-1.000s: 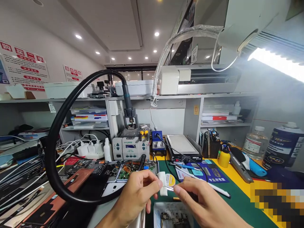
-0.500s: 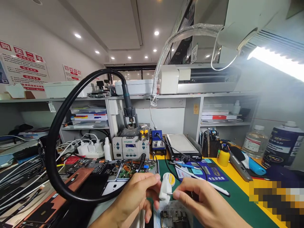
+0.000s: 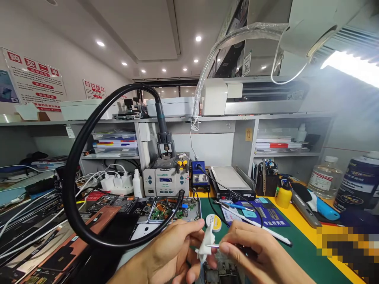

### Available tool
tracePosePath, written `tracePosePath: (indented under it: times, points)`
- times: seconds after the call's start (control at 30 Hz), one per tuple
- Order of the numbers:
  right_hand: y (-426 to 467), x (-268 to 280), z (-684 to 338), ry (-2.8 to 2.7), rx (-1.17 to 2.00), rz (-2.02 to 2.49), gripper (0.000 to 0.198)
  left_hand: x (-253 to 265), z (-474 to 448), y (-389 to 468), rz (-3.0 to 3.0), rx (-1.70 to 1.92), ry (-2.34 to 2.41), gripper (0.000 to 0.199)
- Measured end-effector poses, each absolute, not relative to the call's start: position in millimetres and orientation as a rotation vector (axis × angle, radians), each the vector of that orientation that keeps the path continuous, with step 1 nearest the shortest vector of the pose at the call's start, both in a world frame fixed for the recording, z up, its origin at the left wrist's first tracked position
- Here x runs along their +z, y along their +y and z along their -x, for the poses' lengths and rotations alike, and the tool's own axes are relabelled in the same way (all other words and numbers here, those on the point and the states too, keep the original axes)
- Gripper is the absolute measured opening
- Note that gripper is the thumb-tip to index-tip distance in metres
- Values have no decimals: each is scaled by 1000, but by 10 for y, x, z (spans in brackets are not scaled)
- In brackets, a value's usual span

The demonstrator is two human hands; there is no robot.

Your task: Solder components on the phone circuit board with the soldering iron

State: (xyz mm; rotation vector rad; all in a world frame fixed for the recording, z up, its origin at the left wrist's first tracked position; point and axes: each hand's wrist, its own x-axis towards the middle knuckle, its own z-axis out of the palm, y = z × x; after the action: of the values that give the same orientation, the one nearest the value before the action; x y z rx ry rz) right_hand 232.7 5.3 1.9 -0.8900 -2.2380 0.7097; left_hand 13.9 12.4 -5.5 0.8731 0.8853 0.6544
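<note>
A crumpled white tissue [image 3: 206, 243] is pinched in my left hand [image 3: 168, 250], its upper corner sticking up past the fingers. My right hand [image 3: 256, 250] grips a thin metal tool, seemingly tweezers [image 3: 213, 245], between thumb and forefinger. The tool's pointed end meets the tissue from the right; whether it presses in or only touches, I cannot tell. Below both hands lies a phone circuit board [image 3: 223, 275], partly hidden by the fingers. Just behind the tissue stands a small round tin [image 3: 218, 223] with a white and yellow label.
A black hose [image 3: 69, 189] loops across the left from the hot-air station [image 3: 168, 179]. Opened devices and boards [image 3: 189, 211] lie behind my left hand. A soldering station [image 3: 200, 181], a heating plate [image 3: 231, 179], a yellow bottle [image 3: 283, 195] and a spray can [image 3: 355, 185] line the back and right.
The tissue has turned and now shows a raised corner and narrower folds. More of the metal tool's tip shows against it. The whole view has shifted slightly.
</note>
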Motion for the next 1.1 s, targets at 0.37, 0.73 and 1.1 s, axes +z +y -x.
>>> tracePosePath:
  times: [0.37,0.73,1.1]
  points:
    - [87,-117,-2309,-2275,271,669,21,11,-119,73,-1124,785,946,50]
    - [125,-238,-2316,-2301,18,608,21,159,10,-70,-1946,835,1193,24]
    - [7,-16,-2262,-2123,775,1118,39,-102,-17,-51,-3144,1497,1019,9]
